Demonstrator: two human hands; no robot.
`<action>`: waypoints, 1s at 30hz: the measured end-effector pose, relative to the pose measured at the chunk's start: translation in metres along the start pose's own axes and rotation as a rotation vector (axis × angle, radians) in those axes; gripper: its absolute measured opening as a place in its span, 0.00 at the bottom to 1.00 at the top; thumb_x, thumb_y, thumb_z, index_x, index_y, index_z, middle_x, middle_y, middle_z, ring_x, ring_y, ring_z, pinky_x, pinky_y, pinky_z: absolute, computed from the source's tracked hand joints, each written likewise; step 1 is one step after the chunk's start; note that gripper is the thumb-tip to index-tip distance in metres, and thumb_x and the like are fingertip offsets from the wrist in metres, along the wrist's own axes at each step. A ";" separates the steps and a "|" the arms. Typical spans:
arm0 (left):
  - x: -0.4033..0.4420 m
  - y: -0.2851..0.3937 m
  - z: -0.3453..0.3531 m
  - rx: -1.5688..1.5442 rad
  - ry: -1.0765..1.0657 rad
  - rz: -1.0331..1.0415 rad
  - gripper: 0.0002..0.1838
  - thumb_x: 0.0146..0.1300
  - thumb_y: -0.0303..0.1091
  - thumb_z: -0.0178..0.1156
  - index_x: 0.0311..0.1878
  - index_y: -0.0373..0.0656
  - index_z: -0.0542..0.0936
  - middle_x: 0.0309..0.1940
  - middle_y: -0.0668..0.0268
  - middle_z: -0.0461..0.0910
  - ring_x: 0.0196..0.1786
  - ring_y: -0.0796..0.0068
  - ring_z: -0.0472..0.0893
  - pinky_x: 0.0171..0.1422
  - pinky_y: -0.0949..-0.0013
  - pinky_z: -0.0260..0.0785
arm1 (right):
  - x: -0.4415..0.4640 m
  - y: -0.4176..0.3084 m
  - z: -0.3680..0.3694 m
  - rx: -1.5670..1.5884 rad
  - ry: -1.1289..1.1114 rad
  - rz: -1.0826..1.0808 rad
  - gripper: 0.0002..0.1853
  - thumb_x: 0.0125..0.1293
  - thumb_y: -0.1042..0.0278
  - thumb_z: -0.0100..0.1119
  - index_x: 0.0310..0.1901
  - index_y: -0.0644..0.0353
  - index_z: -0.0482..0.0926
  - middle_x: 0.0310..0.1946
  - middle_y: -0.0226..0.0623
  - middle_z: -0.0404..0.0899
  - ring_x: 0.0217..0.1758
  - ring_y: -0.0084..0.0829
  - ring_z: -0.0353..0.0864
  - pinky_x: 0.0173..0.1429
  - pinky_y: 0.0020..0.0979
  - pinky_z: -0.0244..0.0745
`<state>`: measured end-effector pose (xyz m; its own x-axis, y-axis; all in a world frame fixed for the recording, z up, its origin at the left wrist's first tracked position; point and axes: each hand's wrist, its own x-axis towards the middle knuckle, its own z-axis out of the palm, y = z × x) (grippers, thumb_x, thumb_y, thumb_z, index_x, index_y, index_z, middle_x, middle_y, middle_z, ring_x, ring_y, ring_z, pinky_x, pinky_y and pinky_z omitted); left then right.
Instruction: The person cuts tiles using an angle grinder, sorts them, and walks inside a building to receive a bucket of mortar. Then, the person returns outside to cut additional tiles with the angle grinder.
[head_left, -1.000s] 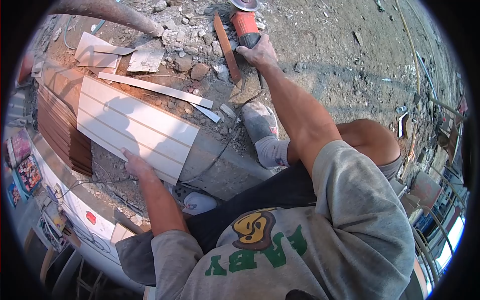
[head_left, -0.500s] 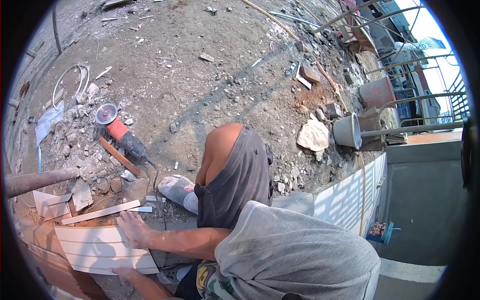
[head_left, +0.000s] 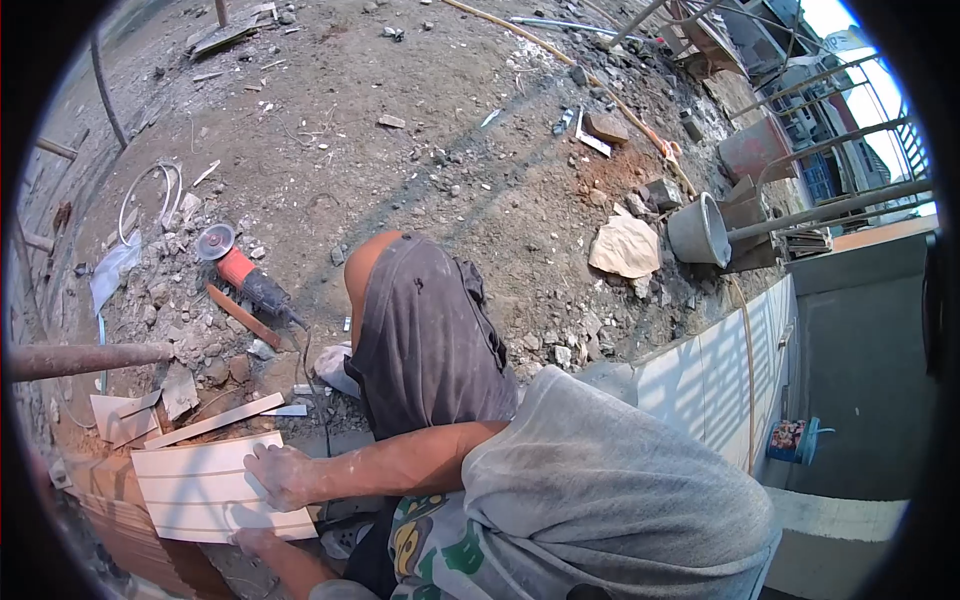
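A pale tile with brown grooves [head_left: 190, 490] lies at the lower left, tilted slightly, above a stack of brown tiles. My right hand [head_left: 283, 477] rests palm down over its right part, fingers a little apart and touching its face. At the tile's lower edge, my left hand [head_left: 255, 541] holds the rim, with its underside hidden. A red and black angle grinder [head_left: 252, 280] lies on the ground up and to the left, its disc showing, beside a brown strip [head_left: 243, 316].
Thin pale strips [head_left: 215, 420] and broken tile pieces [head_left: 125, 415] lie by the tile. A pole [head_left: 90, 360] juts in from the left. On the right stand a grey bucket [head_left: 699, 232] and a reddish bucket [head_left: 757, 150]. Rubble covers much of the ground.
My right hand has let go of the grinder and moved onto the tile. The view has swung to the right. My left hand remains at the tile's edge.
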<state>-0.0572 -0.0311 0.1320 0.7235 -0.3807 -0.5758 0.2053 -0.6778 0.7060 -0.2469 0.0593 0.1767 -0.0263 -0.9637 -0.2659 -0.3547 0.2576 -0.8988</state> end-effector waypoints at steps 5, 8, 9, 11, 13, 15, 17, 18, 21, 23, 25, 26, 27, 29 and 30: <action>0.015 -0.005 0.007 0.294 0.204 0.170 0.40 0.71 0.57 0.40 0.55 0.18 0.70 0.56 0.42 0.74 0.55 0.55 0.78 0.57 0.50 0.75 | -0.003 -0.040 0.021 0.062 0.242 0.005 0.22 0.49 0.68 0.60 0.45 0.71 0.71 0.44 0.53 0.73 0.51 0.50 0.76 0.55 0.45 0.72; 0.005 -0.015 0.028 0.288 0.151 0.192 0.38 0.71 0.57 0.40 0.56 0.20 0.70 0.56 0.44 0.74 0.56 0.55 0.78 0.57 0.50 0.74 | 0.011 -0.073 0.052 0.128 0.300 -0.045 0.20 0.49 0.68 0.60 0.45 0.68 0.72 0.44 0.51 0.74 0.49 0.48 0.77 0.55 0.44 0.71; 0.001 -0.021 0.034 0.284 0.132 0.191 0.38 0.71 0.56 0.40 0.56 0.20 0.70 0.56 0.44 0.74 0.56 0.55 0.78 0.58 0.51 0.74 | 0.010 -0.078 0.050 0.166 0.179 -0.118 0.19 0.50 0.68 0.59 0.44 0.67 0.72 0.43 0.50 0.75 0.48 0.47 0.78 0.55 0.44 0.71; -0.003 -0.034 0.039 0.274 0.106 0.185 0.37 0.71 0.56 0.40 0.56 0.22 0.70 0.56 0.45 0.74 0.56 0.55 0.78 0.58 0.51 0.74 | 0.004 -0.079 0.047 0.191 0.156 -0.128 0.20 0.50 0.68 0.59 0.44 0.67 0.72 0.44 0.50 0.75 0.49 0.47 0.78 0.55 0.44 0.71; 0.000 -0.041 0.032 0.262 0.104 0.184 0.36 0.71 0.55 0.40 0.56 0.23 0.70 0.57 0.46 0.74 0.56 0.56 0.77 0.58 0.51 0.73 | -0.012 -0.084 0.048 0.222 0.106 -0.144 0.20 0.49 0.68 0.59 0.45 0.67 0.72 0.44 0.50 0.75 0.49 0.47 0.78 0.55 0.44 0.71; 0.009 -0.036 0.015 0.260 0.116 0.206 0.35 0.71 0.55 0.41 0.57 0.24 0.70 0.57 0.47 0.74 0.57 0.56 0.77 0.59 0.51 0.73 | -0.022 -0.099 0.056 0.280 0.059 -0.166 0.21 0.49 0.68 0.60 0.45 0.67 0.72 0.44 0.51 0.75 0.49 0.46 0.78 0.55 0.44 0.71; 0.015 -0.028 0.001 0.256 0.121 0.230 0.34 0.71 0.54 0.41 0.57 0.25 0.70 0.57 0.47 0.74 0.57 0.56 0.77 0.59 0.51 0.73 | -0.028 -0.112 0.062 0.333 0.018 -0.193 0.21 0.48 0.68 0.60 0.45 0.67 0.72 0.44 0.51 0.75 0.49 0.46 0.78 0.55 0.44 0.71; 0.016 -0.030 0.000 0.255 0.110 0.232 0.34 0.71 0.54 0.41 0.57 0.26 0.70 0.57 0.48 0.74 0.57 0.56 0.77 0.59 0.51 0.73 | -0.030 -0.113 0.062 0.346 0.004 -0.200 0.21 0.48 0.67 0.60 0.45 0.67 0.72 0.44 0.51 0.75 0.49 0.46 0.78 0.55 0.44 0.71; 0.012 -0.053 0.006 0.258 0.049 0.210 0.32 0.71 0.53 0.41 0.58 0.28 0.70 0.57 0.49 0.74 0.58 0.56 0.77 0.60 0.51 0.72 | -0.037 -0.104 0.057 0.352 -0.031 -0.198 0.22 0.47 0.67 0.61 0.45 0.67 0.72 0.45 0.51 0.75 0.50 0.46 0.78 0.54 0.44 0.71; 0.009 -0.071 0.013 0.251 0.000 0.187 0.31 0.71 0.52 0.41 0.58 0.29 0.70 0.57 0.50 0.74 0.58 0.56 0.76 0.60 0.51 0.72 | -0.039 -0.094 0.052 0.342 -0.053 -0.199 0.23 0.47 0.67 0.61 0.46 0.67 0.72 0.45 0.51 0.75 0.50 0.46 0.78 0.54 0.44 0.71; 0.007 -0.088 0.017 0.246 -0.048 0.164 0.31 0.71 0.52 0.41 0.59 0.30 0.70 0.58 0.51 0.74 0.58 0.57 0.76 0.61 0.51 0.71 | -0.041 -0.085 0.048 0.334 -0.076 -0.199 0.23 0.46 0.67 0.61 0.46 0.67 0.72 0.45 0.51 0.75 0.50 0.46 0.77 0.54 0.44 0.71; 0.006 -0.093 0.016 0.241 -0.067 0.155 0.30 0.71 0.52 0.41 0.59 0.31 0.70 0.58 0.51 0.74 0.58 0.57 0.76 0.61 0.51 0.71 | -0.043 -0.084 0.046 0.333 -0.090 -0.204 0.23 0.46 0.67 0.62 0.46 0.67 0.72 0.45 0.51 0.75 0.51 0.46 0.77 0.54 0.44 0.71; 0.007 -0.095 0.013 0.229 -0.082 0.148 0.30 0.71 0.51 0.41 0.59 0.31 0.70 0.58 0.52 0.74 0.58 0.57 0.76 0.61 0.51 0.71 | -0.044 -0.084 0.046 0.331 -0.109 -0.215 0.24 0.46 0.67 0.62 0.46 0.67 0.72 0.46 0.51 0.75 0.51 0.45 0.77 0.54 0.44 0.71; 0.006 -0.101 0.014 0.176 -0.121 0.128 0.29 0.71 0.51 0.41 0.59 0.33 0.70 0.58 0.52 0.74 0.59 0.57 0.76 0.62 0.51 0.71 | -0.045 -0.082 0.043 0.301 -0.153 -0.253 0.24 0.46 0.67 0.62 0.46 0.67 0.72 0.46 0.51 0.75 0.51 0.45 0.77 0.54 0.44 0.71; 0.005 -0.103 0.015 0.145 -0.143 0.117 0.29 0.71 0.51 0.41 0.60 0.33 0.70 0.58 0.53 0.74 0.59 0.57 0.76 0.62 0.51 0.71 | -0.045 -0.082 0.041 0.281 -0.176 -0.274 0.24 0.45 0.67 0.62 0.46 0.66 0.72 0.46 0.51 0.75 0.51 0.45 0.77 0.54 0.44 0.71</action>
<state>-0.0848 0.0278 0.0501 0.6343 -0.5399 -0.5533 0.0210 -0.7034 0.7105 -0.1780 0.0843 0.2479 0.2017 -0.9787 -0.0375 -0.0578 0.0264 -0.9980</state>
